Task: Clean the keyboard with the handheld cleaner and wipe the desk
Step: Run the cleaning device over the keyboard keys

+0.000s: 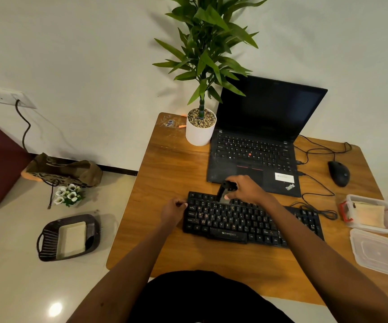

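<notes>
In the head view the right forearm crosses the black keyboard (232,221) on the desk (165,178) and hides part of its right half. The handheld cleaner (223,193) is partly covered and blurred where its head meets the top key rows. The right hand (246,190) is wrapped round its handle. The left hand (173,212) curls against the keyboard's left edge; I cannot tell whether it grasps it.
</notes>
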The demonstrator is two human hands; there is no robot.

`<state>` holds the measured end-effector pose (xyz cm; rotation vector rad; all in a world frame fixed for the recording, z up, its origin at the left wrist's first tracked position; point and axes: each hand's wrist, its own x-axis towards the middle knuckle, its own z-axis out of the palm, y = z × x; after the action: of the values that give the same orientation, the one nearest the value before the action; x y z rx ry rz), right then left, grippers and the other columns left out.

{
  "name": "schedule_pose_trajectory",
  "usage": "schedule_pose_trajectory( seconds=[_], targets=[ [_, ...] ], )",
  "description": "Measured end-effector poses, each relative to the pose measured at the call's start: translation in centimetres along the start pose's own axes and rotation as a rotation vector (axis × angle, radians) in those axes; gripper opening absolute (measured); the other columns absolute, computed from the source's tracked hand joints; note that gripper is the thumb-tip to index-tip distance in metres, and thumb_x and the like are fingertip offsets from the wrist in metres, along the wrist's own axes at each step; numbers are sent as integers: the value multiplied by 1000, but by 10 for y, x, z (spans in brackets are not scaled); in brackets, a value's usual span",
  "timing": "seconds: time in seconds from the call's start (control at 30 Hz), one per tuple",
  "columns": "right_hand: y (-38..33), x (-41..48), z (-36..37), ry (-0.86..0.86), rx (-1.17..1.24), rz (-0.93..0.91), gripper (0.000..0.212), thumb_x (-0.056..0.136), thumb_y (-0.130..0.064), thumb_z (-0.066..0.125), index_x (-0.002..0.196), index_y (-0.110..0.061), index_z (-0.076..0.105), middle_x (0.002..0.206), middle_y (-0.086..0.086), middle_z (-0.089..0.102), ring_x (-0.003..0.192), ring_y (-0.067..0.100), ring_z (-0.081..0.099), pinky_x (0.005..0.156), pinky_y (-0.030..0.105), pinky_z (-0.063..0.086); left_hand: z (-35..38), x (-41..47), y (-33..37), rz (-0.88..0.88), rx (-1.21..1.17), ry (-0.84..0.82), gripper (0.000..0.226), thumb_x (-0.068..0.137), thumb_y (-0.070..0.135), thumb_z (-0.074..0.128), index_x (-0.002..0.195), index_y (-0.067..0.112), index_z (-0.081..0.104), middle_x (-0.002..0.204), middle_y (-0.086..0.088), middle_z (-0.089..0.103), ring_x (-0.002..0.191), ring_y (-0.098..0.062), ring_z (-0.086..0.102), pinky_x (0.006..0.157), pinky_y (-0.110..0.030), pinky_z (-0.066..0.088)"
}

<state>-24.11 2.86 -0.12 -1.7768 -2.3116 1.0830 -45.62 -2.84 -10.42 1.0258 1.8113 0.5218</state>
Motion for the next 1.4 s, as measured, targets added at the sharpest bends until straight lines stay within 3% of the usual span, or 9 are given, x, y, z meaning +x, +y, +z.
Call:
schedule_pose_trajectory(
  seconds=[0.1,0.33,0.5,0.63,0.77,0.93,1.07,1.2,1.4],
  targets=[
    [-12,4,10,29,54,-44,29,76,-11,74,100,-2,61,85,2,59,78,16,54,66,28,41,0,1,0,5,2,-11,26,95,22,54,115,8,62,116,-8,63,92,-14,52,63,-21,38],
    [14,-7,2,-19,-14,18,26,76,-10,74,99,-5,61,91,2,60,87,20,58,78,35,46,1,4,-2,7,10,-11,25,94,22,55,114,9,63,115,-9,64,97,-17,55,74,-25,40],
    [-5,-1,6,39,44,-43,32,75,-9,74,104,-3,62,93,4,61,85,18,57,78,34,46,2,4,-1,7,16,-9,25,95,20,54,112,5,62,111,-12,64,87,-15,50,59,-22,36],
    [5,-5,7,-10,66,-18,28,76,-8,74,101,-4,62,93,6,63,88,22,60,79,35,46,2,5,-3,1,-14,-25,24,95,20,55,112,6,63,106,-9,64,95,-19,57,72,-25,39],
    [25,-16,-4,-14,31,31,29,76,-8,73,101,-1,62,99,13,65,91,26,61,81,37,47,3,6,-5,0,-41,-32,22,94,21,55,110,8,64,101,-5,63,95,-19,58,64,-23,40],
    [24,-10,-12,162,120,61,35,76,-4,73,109,-3,62,97,7,62,89,17,55,74,25,40,4,8,-5,-22,-60,-31,22,94,20,55,109,7,63,100,-6,63,91,-16,55,65,-23,40],
    [32,-14,-6,82,61,69,32,76,-5,72,107,-4,62,102,11,66,91,21,59,79,31,46,5,10,-6,-28,-62,-15,22,93,19,57,109,5,63,102,-7,63,100,-23,58,75,-27,41],
    [33,-17,-10,13,30,37,29,75,-7,74,101,-4,63,89,3,60,83,19,57,69,27,42,7,9,-6,-26,-53,-10,21,94,20,56,108,6,63,98,-3,61,93,-17,55,64,-22,37],
    [33,-13,-14,139,58,54,32,76,-4,72,107,-3,62,93,5,62,85,16,55,73,25,39,6,12,-9,-40,-82,-30,20,94,21,55,105,7,63,98,-3,63,95,-21,59,76,-29,47]
  ],
)
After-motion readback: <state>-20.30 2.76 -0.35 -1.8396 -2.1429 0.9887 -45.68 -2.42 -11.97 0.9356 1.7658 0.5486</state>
